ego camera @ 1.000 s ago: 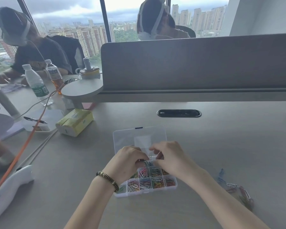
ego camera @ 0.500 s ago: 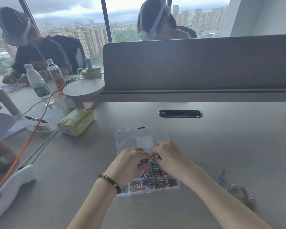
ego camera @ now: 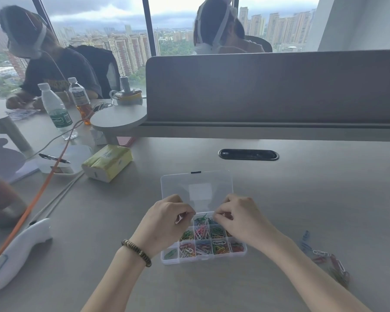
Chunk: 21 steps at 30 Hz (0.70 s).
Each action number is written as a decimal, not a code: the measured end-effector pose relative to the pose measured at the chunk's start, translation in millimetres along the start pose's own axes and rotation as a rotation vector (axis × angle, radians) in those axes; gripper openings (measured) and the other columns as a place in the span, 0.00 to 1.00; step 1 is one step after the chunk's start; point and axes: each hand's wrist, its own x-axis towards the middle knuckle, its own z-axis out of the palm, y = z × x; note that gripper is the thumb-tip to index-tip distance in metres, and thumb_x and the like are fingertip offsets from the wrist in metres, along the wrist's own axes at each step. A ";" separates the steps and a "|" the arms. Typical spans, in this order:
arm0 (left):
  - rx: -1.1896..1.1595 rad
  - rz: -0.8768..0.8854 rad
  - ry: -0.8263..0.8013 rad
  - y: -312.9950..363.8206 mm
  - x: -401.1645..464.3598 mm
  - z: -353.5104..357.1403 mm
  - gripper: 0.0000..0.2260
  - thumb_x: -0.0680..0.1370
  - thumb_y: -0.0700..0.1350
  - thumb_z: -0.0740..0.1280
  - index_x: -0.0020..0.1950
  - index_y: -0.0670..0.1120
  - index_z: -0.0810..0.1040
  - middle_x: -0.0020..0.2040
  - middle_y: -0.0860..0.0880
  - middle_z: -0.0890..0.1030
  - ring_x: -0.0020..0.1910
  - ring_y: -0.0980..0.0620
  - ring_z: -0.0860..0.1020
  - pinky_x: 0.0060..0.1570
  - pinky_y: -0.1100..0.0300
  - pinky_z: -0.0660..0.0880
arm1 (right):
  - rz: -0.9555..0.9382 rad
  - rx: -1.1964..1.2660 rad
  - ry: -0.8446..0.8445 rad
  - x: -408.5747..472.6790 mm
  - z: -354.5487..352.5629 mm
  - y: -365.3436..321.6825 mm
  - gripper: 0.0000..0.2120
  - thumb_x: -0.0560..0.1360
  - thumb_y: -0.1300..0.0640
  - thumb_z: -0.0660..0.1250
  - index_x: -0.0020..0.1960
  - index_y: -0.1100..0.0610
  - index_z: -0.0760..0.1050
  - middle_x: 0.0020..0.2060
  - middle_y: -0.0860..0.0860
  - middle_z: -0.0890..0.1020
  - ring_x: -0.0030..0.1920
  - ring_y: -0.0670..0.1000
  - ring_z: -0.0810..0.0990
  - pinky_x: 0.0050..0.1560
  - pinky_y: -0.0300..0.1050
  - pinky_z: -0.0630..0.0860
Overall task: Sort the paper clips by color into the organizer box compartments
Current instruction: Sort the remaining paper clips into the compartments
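Note:
A clear organizer box (ego camera: 203, 259) lies on the desk with its lid (ego camera: 197, 188) folded open away from me. Its compartments hold colored paper clips (ego camera: 202, 233): green, pink, white, yellow, red. Both hands hover over the back row of the box. My left hand (ego camera: 166, 221) pinches a pale paper clip (ego camera: 181, 218) at its fingertips. A reddish paper clip (ego camera: 226, 216) is pinched by my right hand (ego camera: 239, 219). A gap shows between the two hands. A loose heap of linked clips (ego camera: 331, 263) lies on the desk to the right.
A yellow tissue pack (ego camera: 107, 162), a pen on a white tray (ego camera: 54, 158), an orange cable (ego camera: 38, 194) and a white device (ego camera: 16, 251) lie at the left. Two bottles (ego camera: 56, 111) stand farther back. A grey divider (ego camera: 275, 88) closes the far side; people sit beyond.
My hands were pressed together over the box, working on joined clips. Now they have pulled apart, each with one clip in its fingertips.

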 end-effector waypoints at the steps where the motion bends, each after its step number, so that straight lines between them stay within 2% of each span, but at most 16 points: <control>1: 0.012 -0.016 0.003 -0.6 -2.7 -0.6 0.07 0.75 0.41 0.69 0.43 0.52 0.84 0.38 0.56 0.78 0.32 0.56 0.75 0.35 0.57 0.77 | -0.001 -0.006 -0.008 0.0 0.5 -0.5 0.07 0.75 0.51 0.69 0.44 0.51 0.85 0.42 0.47 0.79 0.40 0.47 0.78 0.46 0.47 0.77; 4: 0.047 -0.074 0.029 -2.4 -6.9 -1.0 0.08 0.74 0.43 0.69 0.43 0.55 0.85 0.37 0.58 0.78 0.31 0.58 0.75 0.35 0.57 0.78 | -0.006 -0.020 -0.012 1.3 0.5 -2.5 0.05 0.74 0.54 0.70 0.47 0.51 0.84 0.40 0.45 0.79 0.39 0.45 0.78 0.44 0.42 0.76; 7: 0.069 -0.117 -0.017 -3.2 -7.9 0.1 0.08 0.75 0.46 0.68 0.47 0.56 0.85 0.40 0.59 0.78 0.34 0.59 0.74 0.38 0.62 0.75 | 0.034 0.011 0.002 1.3 0.6 -4.5 0.06 0.73 0.55 0.71 0.50 0.49 0.82 0.36 0.42 0.80 0.37 0.41 0.78 0.42 0.35 0.74; 12: 0.067 -0.104 -0.128 -1.6 -10.5 3.0 0.10 0.78 0.47 0.64 0.51 0.56 0.84 0.43 0.56 0.77 0.40 0.54 0.76 0.43 0.59 0.75 | 0.000 -0.061 0.045 1.8 1.1 -5.1 0.07 0.74 0.55 0.69 0.51 0.48 0.82 0.40 0.45 0.83 0.40 0.46 0.79 0.46 0.41 0.77; 16: 0.081 -0.110 -0.101 -4.9 -9.6 4.8 0.10 0.77 0.45 0.63 0.53 0.55 0.81 0.43 0.58 0.78 0.35 0.57 0.73 0.41 0.63 0.74 | -0.053 -0.134 0.054 6.2 5.0 -7.7 0.10 0.77 0.53 0.67 0.57 0.48 0.81 0.41 0.46 0.75 0.42 0.50 0.77 0.42 0.43 0.72; 21: 0.107 -0.105 -0.079 -0.8 -9.0 2.7 0.06 0.76 0.44 0.63 0.46 0.52 0.79 0.38 0.59 0.79 0.30 0.59 0.72 0.38 0.62 0.74 | -0.109 -0.175 0.006 7.1 8.2 -8.3 0.09 0.78 0.52 0.66 0.56 0.49 0.82 0.43 0.47 0.76 0.45 0.51 0.78 0.42 0.42 0.68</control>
